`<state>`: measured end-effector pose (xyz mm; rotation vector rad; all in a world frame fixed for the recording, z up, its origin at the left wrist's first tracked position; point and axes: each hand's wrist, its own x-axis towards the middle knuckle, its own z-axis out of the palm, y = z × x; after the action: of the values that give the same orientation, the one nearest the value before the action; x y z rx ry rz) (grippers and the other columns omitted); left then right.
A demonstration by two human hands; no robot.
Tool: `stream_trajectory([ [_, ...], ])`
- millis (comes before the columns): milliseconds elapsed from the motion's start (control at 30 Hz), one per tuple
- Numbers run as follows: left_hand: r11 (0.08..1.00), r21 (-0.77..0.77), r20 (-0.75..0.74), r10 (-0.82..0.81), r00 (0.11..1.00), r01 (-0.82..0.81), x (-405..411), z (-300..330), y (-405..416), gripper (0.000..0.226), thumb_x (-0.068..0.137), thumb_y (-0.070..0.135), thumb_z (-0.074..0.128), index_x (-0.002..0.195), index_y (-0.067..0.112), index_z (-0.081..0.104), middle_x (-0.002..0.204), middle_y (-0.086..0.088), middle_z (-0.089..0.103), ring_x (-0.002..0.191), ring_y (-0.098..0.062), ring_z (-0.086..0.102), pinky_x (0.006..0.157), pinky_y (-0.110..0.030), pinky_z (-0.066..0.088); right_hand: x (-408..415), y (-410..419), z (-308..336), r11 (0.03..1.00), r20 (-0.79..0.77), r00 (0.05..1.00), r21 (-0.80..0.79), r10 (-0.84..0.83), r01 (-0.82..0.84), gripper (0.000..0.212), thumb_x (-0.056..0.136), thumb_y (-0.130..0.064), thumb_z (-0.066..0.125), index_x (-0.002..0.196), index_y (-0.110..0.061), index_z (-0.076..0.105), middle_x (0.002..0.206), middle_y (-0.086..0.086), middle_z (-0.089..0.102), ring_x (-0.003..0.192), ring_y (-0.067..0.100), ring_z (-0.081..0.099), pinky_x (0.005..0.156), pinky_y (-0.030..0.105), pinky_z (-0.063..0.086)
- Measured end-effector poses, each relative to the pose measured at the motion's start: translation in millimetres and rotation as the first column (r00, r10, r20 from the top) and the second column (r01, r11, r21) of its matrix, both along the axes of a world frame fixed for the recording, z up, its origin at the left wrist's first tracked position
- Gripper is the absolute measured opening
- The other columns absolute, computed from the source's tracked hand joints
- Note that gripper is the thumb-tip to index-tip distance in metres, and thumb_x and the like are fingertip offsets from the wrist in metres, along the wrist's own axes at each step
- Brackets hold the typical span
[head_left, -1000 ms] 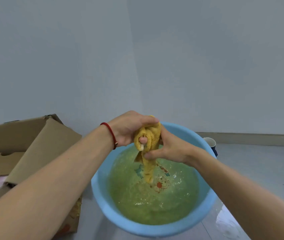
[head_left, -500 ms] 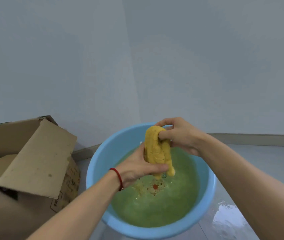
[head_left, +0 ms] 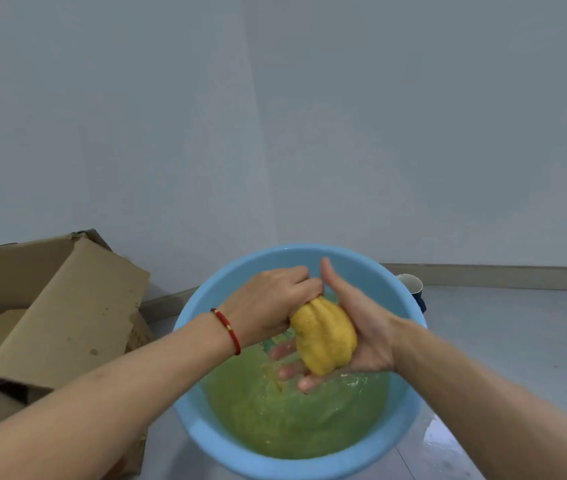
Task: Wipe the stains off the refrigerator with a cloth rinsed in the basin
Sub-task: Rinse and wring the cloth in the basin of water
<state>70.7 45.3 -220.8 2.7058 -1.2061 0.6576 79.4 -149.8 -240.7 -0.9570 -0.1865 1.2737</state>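
— Where's the cloth [head_left: 323, 336]?
— Bunched above the basin [head_left: 206, 434], at its 12 o'clock. Left hand [head_left: 271, 303] grasps its top; right hand [head_left: 354, 337] lies flat beneath, fingers straight.

The cloth's [head_left: 323, 336] top is hidden inside the left hand [head_left: 271, 304].

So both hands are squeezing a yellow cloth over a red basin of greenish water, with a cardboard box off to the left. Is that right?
Not quite: the basin is light blue, not red, as the head view shows. The rest holds: the left hand grips the top of the yellow cloth, which lies in the right hand, above the greenish water, and the cardboard box stands to the left.
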Motion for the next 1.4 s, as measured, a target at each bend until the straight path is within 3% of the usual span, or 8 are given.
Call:
stream_trajectory([
  [133,0.993,0.119,0.074,-0.008,0.997,-0.001,9.9,-5.2,22.7,0.017,0.076,0.011,0.058,0.092,0.013,0.062,0.08,-0.003,0.057,0.058,-0.025,0.058,0.043,-0.032,0.044,-4.9,18.1,2.4,0.968,0.383,0.922,-0.247,0.055,0.045,0.075,0.081,-0.071,0.072,0.118,-0.007,0.06,0.081,0.01,0.063,0.063,0.021,0.058,0.047,0.026,0.041],
  [267,0.922,0.325,-0.206,0.287,0.935,-0.211,8.6,-17.6,12.6,0.007,0.083,0.018,0.062,0.076,0.018,0.061,0.069,-0.002,0.061,0.063,-0.027,0.059,0.052,-0.033,0.039,-2.8,31.7,3.3,0.673,0.78,0.358,-0.625,0.514,0.396,0.024,0.078,-0.036,0.081,0.081,-0.019,0.064,0.068,-0.003,0.062,0.058,0.017,0.058,0.052,0.026,0.045],
  [500,0.848,0.186,-0.951,0.283,0.126,-0.495,2.0,-13.7,-9.4,0.012,0.077,0.011,0.078,0.079,0.008,0.066,0.059,-0.007,0.055,0.044,-0.019,0.045,0.039,-0.021,0.031,-5.2,32.2,1.7,0.594,0.621,-0.204,-0.522,0.756,0.613,0.031,0.09,-0.025,0.069,0.119,-0.017,0.063,0.113,0.009,0.07,0.101,0.037,0.068,0.068,0.035,0.039],
  [633,0.851,0.184,-0.97,0.078,-0.229,-0.492,1.3,-4.4,0.4,0.018,0.089,-0.001,0.07,0.106,0.005,0.065,0.067,-0.005,0.065,0.056,-0.02,0.069,0.053,-0.024,0.058,-1.7,30.8,5.3,0.638,0.684,-0.194,-0.488,0.704,0.595,0.039,0.086,-0.03,0.078,0.117,-0.014,0.061,0.115,0.005,0.064,0.106,0.029,0.064,0.071,0.036,0.041],
  [867,0.941,0.024,-0.52,0.3,0.8,-0.337,0.6,-3.8,16.6,0.007,0.076,0.025,0.065,0.074,0.022,0.059,0.059,0.009,0.057,0.057,-0.014,0.057,0.055,-0.024,0.045,12.4,-3.8,16.8,0.904,0.56,0.821,-0.286,-0.11,0.317,0.044,0.091,-0.056,0.07,0.103,-0.014,0.073,0.093,0.011,0.065,0.081,0.02,0.062,0.074,0.037,0.054],
  [1033,0.995,-0.06,0.001,0.074,0.997,-0.073,-1.2,-9.6,20.5,0.029,0.072,0.002,0.055,0.086,0.026,0.048,0.067,0.005,0.043,0.054,-0.02,0.041,0.044,-0.035,0.038,-8.8,11.7,4.7,0.997,0.217,0.975,-0.074,0.043,-0.027,0.057,0.085,-0.059,0.071,0.115,-0.012,0.06,0.1,0.018,0.071,0.074,0.027,0.07,0.056,0.03,0.055],
  [1200,0.887,0.295,-0.25,0.43,0.867,-0.355,0.6,-11.9,6.7,0.021,0.078,0.011,0.064,0.074,0.022,0.047,0.063,0.002,0.052,0.064,-0.029,0.053,0.051,-0.037,0.042,-5.7,32.4,13.0,0.704,0.789,0.37,-0.609,0.49,0.366,0.02,0.084,-0.022,0.077,0.083,-0.013,0.059,0.062,-0.002,0.062,0.052,0.019,0.059,0.045,0.024,0.042],
  [1400,0.843,0.206,-0.954,0.285,0.088,-0.496,-3.2,-19.6,-5.6,0.031,0.077,0.012,0.08,0.063,0.012,0.052,0.055,-0.008,0.046,0.044,-0.02,0.038,0.043,-0.024,0.028,-13.9,36.5,8.2,0.599,0.623,-0.222,-0.496,0.75,0.629,0.027,0.094,-0.017,0.064,0.119,-0.01,0.057,0.106,0.009,0.069,0.094,0.038,0.067,0.065,0.037,0.037],
])
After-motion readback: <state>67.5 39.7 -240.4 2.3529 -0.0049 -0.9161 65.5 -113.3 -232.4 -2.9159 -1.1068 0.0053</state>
